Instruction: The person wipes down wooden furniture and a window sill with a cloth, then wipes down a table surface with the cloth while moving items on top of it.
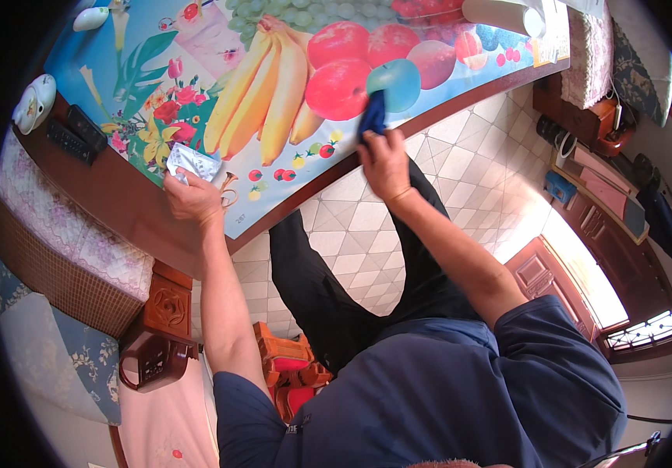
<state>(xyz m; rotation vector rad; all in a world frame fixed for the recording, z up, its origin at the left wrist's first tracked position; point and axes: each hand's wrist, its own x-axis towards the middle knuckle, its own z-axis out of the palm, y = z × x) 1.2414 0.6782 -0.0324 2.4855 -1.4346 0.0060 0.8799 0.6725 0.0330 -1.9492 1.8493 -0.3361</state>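
My left hand (194, 196) grips a small white packet (193, 162) with printing on it, over the near left part of a fruit-patterned table cover (242, 175). My right hand (385, 164) holds a dark blue cloth (374, 114) by its lower end, above the table's near edge. The cloth lies over the printed apples and looks slightly blurred. The two hands are well apart.
Two black remote controls (79, 134) and a white floral dish (35, 104) sit at the table's left. A white roll (502, 17) lies at the far right. A quilted bench (79, 222) borders the left side; a wooden cabinet (576, 120) stands right.
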